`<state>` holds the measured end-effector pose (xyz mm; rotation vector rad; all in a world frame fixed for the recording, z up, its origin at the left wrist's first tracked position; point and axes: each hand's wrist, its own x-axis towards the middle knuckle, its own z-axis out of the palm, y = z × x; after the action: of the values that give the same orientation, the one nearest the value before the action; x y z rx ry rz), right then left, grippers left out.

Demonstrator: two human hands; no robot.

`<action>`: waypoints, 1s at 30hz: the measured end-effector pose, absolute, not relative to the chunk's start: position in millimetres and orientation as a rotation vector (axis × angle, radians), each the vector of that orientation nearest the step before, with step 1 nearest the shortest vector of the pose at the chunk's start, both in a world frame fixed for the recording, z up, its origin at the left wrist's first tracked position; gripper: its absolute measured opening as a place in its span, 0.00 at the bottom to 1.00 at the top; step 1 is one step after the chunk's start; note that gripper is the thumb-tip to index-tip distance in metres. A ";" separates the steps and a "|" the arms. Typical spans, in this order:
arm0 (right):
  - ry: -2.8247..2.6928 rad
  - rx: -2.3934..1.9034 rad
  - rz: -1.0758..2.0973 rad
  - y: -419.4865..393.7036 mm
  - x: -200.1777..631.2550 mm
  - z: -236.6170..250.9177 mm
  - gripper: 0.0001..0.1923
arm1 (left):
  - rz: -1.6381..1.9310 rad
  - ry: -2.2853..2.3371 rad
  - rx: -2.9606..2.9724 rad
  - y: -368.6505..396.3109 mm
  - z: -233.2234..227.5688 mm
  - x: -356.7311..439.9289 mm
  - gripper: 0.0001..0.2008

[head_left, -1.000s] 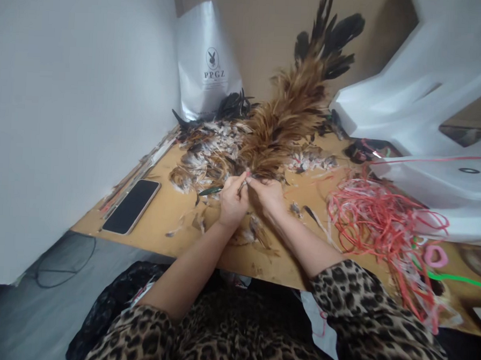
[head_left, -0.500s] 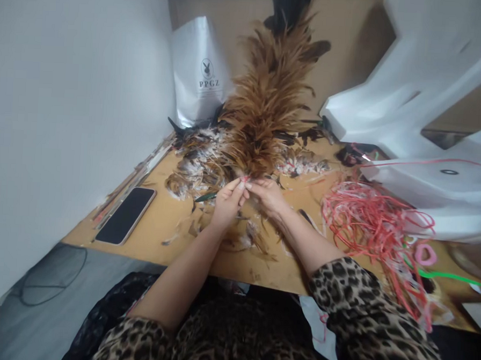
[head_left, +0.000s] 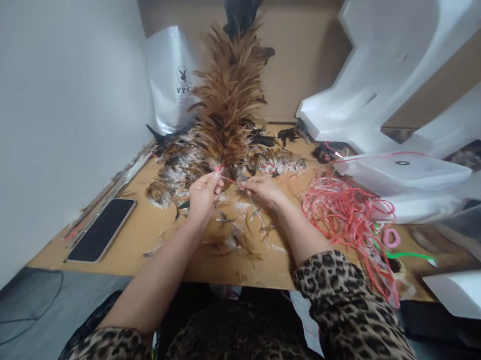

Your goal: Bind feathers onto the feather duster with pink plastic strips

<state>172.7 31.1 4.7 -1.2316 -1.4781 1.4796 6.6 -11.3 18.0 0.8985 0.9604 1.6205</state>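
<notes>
Left hand pinched shut on a thin red cord at the base of a feather bundle. Right hand closed on the same cord just to the right, fingers curled over it. Cord drawn taut between the two, hands near but apart. Bundle upright, rising from the table toward the back wall – brown plumes below, dark ones at the top, cut off by the frame edge.

Loose feathers heaped around the bundle's base and to its left; smaller scraps strewn on the table just under the hands and forearms. Right of the right hand, a tangle of red cord piled on the table, close to the wrist; a pink ring and a green strip at its far edge. Phone lying flat, screen dark, well to the left near the table's front edge. White bag with a rabbit logo standing behind the bundle, partly hidden by it. White foam pieces crowding the right side – one flat slab reaching over the cord pile.
</notes>
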 end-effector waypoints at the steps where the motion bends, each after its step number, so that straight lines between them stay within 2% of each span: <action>1: -1.538 -1.279 1.505 34.0 180.2 4.5 0.15 | 1.619 0.951 0.881 -9.0 19.4 7.7 0.14; 3: -1.615 -1.380 1.434 40.7 194.8 3.0 0.12 | 1.609 0.914 0.860 -4.8 18.4 9.2 0.13; 6: -1.640 -1.512 1.074 52.5 213.0 0.8 0.07 | 1.599 0.856 0.827 -1.0 8.9 8.9 0.13; 12: -1.750 -1.875 0.419 77.2 215.4 4.8 0.12 | 1.580 0.838 0.773 0.5 -9.2 0.3 0.13; 17: -1.944 -2.057 0.081 97.8 192.0 3.4 0.15 | 1.601 0.848 0.771 3.6 -12.2 -5.0 0.13; 25: -2.123 -2.128 -0.091 113.9 183.5 -5.1 0.14 | 1.602 0.848 0.714 6.3 -16.3 -6.8 0.14; 28: -1.991 -2.082 -0.047 112.7 192.0 -5.0 0.14 | 1.597 0.846 0.710 5.5 -16.1 -6.3 0.14; 30: -1.828 -1.946 0.114 112.1 198.3 -6.7 0.13 | 1.598 0.851 0.697 4.8 -15.7 -5.6 0.14</action>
<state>198.3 112.1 -6.7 -1.9461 -1.8282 0.1143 -5.6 4.8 -15.7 0.6972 0.8511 1.5984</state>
